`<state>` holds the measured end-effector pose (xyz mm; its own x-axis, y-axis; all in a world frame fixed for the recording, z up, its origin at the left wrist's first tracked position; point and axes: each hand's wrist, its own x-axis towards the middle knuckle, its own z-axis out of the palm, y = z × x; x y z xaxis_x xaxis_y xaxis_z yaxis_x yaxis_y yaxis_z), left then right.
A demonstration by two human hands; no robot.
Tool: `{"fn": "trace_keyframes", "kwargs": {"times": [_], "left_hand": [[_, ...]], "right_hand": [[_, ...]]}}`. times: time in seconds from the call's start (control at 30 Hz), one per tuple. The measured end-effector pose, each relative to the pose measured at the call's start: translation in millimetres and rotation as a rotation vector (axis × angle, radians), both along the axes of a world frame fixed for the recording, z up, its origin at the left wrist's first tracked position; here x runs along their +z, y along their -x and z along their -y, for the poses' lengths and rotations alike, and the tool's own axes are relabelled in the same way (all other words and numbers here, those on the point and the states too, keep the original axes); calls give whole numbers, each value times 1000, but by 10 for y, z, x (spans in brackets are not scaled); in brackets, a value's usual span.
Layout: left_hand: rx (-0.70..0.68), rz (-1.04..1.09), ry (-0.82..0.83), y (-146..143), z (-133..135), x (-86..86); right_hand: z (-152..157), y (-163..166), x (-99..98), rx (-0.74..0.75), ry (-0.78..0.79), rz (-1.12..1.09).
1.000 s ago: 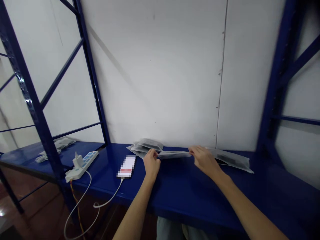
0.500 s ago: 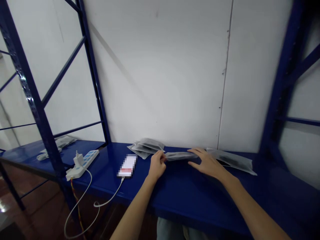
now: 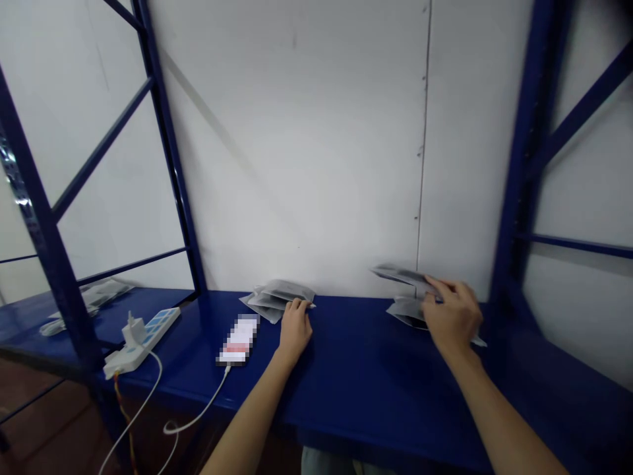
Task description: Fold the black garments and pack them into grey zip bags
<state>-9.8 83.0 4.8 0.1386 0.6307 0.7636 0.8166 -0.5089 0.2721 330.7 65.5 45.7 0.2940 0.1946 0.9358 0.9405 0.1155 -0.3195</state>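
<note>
My right hand is closed on the end of a flat frosted plastic bag, held tilted above the blue shelf. Beneath it another frosted bag with something dark inside lies on the shelf, partly covered by the hand. On the other side, my left hand reaches the right edge of a small pile of frosted bags, its fingers curled together over that edge. The fingertips seem to pinch a bag's corner there; the thumb is mostly hidden.
A phone on a white charging cable lies left of my left hand. Further left is a white power strip with a plug. More bags rest on the neighbouring shelf. Blue uprights and a white wall enclose the shelf.
My left hand has let go of the bag that both hands were at and moved to the pile. My right hand has lifted that bag and carried it rightward over the other one.
</note>
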Motion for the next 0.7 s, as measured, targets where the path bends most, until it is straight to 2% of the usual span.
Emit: {"fn": "trace_keyframes", "kwargs": {"times": [0.03, 0.13, 0.2, 0.23, 0.37, 0.43, 0.5, 0.7], "left_hand": [[24, -110, -2, -10, -41, 10], [81, -407, 2, -72, -189, 40], [98, -506, 10, -108, -285, 45], [99, -523, 15, -116, -322, 40], [98, -536, 23, -86, -376, 2], [113, -539, 10, -60, -375, -13], [135, -539, 1, -43, -395, -23], [111, -544, 13, -15, -552, -15]], "right_hand": [[-31, -89, -38, -43, 84, -32], [-120, -253, -189, -148, 465, -66], [-147, -253, -261, -206, 601, -35], [-148, -222, -277, -226, 596, -4], [-112, 32, -223, -218, 381, 143], [-104, 204, -184, -135, 323, 194], [-104, 397, -183, 9, 333, 242], [-49, 934, -365, 471, 543, 397]]}}
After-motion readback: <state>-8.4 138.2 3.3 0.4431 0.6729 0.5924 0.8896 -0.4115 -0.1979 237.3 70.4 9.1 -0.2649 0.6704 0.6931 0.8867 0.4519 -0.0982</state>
